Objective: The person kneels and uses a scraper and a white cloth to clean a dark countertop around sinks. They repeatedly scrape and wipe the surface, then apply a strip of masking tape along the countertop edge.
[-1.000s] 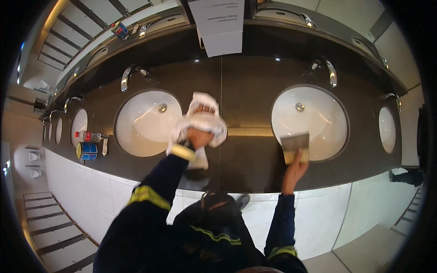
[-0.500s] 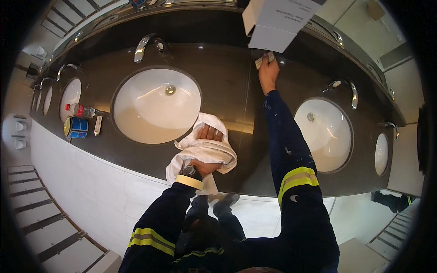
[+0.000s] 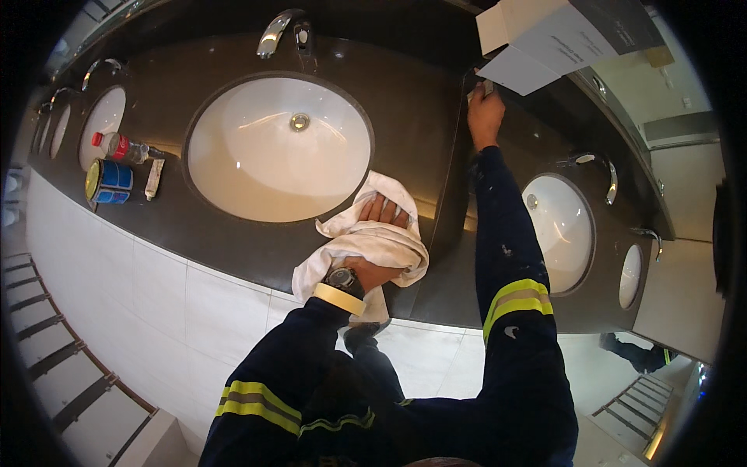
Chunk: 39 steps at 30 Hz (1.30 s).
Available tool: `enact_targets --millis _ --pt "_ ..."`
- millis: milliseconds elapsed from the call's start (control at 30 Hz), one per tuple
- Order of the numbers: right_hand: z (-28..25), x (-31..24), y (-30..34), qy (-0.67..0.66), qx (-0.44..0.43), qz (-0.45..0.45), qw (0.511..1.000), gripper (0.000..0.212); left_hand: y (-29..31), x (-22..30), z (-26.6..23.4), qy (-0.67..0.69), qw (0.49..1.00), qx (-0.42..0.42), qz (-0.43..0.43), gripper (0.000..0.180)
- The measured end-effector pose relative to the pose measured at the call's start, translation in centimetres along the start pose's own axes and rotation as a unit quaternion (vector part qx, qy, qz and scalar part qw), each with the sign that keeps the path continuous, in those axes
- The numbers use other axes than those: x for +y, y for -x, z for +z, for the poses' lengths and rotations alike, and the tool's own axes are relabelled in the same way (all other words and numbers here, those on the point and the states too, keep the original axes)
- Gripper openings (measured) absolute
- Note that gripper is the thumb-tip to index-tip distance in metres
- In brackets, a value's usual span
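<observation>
Dark countertop [image 3: 241,247], cloth [image 3: 372,247] at front edge [image 3: 229,278]

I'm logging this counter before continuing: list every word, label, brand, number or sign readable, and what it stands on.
White box: dark print on its side; I won't copy the wording.
Blue can: label print, too small to read.
Bottle: red label, too small to read.
White tube: print too small to read.
Wristwatch: dial unreadable.
Cloth: none visible.
</observation>
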State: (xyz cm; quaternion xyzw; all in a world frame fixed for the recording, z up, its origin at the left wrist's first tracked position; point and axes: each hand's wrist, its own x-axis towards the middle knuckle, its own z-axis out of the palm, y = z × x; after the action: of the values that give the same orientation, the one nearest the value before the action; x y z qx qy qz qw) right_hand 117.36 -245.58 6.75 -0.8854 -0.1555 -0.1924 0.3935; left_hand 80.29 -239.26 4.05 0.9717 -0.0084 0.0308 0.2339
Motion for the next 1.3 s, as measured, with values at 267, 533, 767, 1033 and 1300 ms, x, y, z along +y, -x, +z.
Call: enact_targets --millis 267,533,767,1033,1300 --pt "1.0 1.7 -1.4 0.091 -0.027 -0.031 0.995 0.051 -0.1 0.1 -0.3 0.036 0.999 0.023 -0.007 0.095" --pt "0.8 2.2 -1.6 0.085 -0.027 -0.015 0.996 0.050 -0.1 -0.1 0.4 0.030 0.998 0.052 -0.004 0.091" --pt "0.7 0.9 -0.9 0.079 -0.061 0.004 0.995 0.044 -0.2 -0.3 0.7 0.036 0.997 0.074 -0.009 0.086" --pt "1.2 1.3 -0.6 0.044 -0.028 -0.041 0.998 0.043 0.2 -0.3 0.0 0.059 0.996 0.066 -0.004 0.086" --pt "0.9 1.9 -1.6 0.115 -0.062 -0.038 0.991 0.039 0.0 -0.1 0.3 0.058 0.996 0.070 0.001 0.086"
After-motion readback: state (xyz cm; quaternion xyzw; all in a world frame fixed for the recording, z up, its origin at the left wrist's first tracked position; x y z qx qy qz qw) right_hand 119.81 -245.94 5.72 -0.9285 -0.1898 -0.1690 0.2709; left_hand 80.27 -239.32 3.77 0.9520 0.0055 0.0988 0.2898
